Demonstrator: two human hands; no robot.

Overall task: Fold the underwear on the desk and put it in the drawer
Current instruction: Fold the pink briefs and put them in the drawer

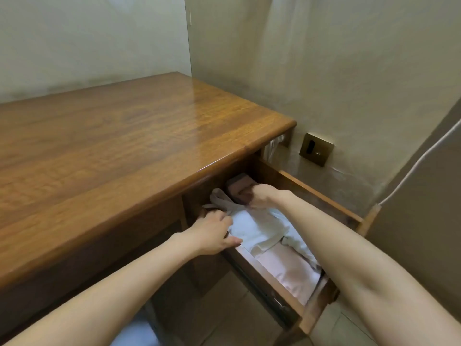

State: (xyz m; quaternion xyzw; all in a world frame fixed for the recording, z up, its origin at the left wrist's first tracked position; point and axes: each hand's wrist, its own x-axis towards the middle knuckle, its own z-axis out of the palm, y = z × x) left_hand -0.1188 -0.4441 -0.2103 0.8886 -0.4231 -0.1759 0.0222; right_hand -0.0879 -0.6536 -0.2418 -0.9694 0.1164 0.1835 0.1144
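Note:
The wooden drawer (321,193) under the desk's right end is pulled out. At its back, under the desktop, my right hand (262,196) grips a folded dark brown piece of underwear (239,187). Next to it lies a grey crumpled garment (220,199), and my left hand (214,236) reaches in beside it, fingers curled at the cloth's edge; whether it holds the cloth is hidden. White folded clothes (257,228) and a pale pink one (287,270) fill the drawer's front.
The brown wooden desk (119,146) stands in a corner against pale walls. A brass wall socket (316,149) sits low on the right wall, and a white cable (419,158) runs along the right side. Tiled floor shows below the drawer.

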